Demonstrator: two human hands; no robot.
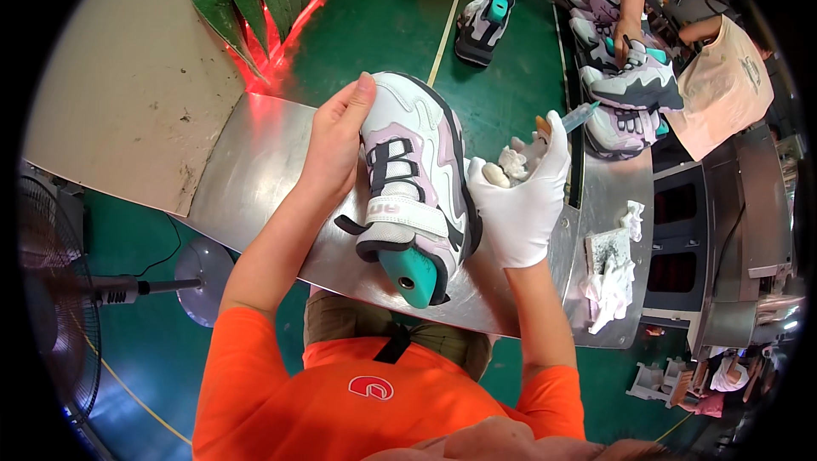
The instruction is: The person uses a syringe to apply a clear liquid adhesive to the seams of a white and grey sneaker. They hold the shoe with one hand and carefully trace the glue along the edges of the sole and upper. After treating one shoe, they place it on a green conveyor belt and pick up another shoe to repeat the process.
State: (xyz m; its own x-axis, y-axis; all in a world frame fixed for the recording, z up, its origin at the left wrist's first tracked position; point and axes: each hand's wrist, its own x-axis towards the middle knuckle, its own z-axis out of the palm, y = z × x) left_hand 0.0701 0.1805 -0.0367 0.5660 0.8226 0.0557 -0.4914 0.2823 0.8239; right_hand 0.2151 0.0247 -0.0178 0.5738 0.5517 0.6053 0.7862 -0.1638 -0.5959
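Observation:
A white and lilac sneaker with a black sole lies tilted in front of me, toe away from me. A teal shoe last sticks out of its opening. My bare left hand grips the toe end from the left, thumb on the upper. My right hand, in a white glove, is curled beside the sneaker's right side. It holds a clear syringe with a teal tip pointing up and right, and a crumpled white cloth wad sits among its fingers. Some of those fingers are hidden.
A green conveyor belt carries another sneaker beyond the metal ledge. Stacked sneakers stand at right, with a co-worker's hand on them. Crumpled white rags lie on the right ledge. A fan stands at left.

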